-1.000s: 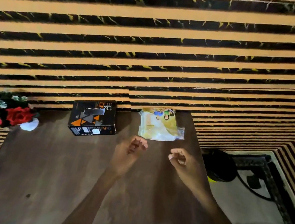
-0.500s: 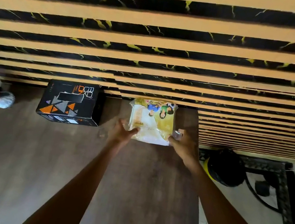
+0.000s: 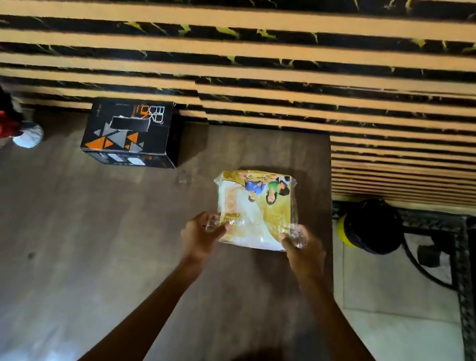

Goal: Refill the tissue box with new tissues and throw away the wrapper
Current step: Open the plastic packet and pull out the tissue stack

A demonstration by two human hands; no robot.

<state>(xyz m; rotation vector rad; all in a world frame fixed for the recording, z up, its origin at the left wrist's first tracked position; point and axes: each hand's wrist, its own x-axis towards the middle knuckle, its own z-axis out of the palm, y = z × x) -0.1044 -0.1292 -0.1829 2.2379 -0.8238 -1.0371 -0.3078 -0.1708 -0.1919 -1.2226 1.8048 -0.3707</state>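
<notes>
we've got both hands, left hand [image 3: 203,233] and right hand [image 3: 302,249], pinching the tissue pack [image 3: 255,209] by its near corners, looks light, squishy, slippery wrapper, so grip the crinkly ends

The tissue pack [image 3: 254,208] is a soft yellow-and-white plastic-wrapped bundle with cartoon kids printed on top, still sealed, sitting over the table at about 1 o'clock from frame center. The box [image 3: 131,131] is black with orange and grey triangles, slot facing up, off at 11 o'clock by the wall.
</notes>
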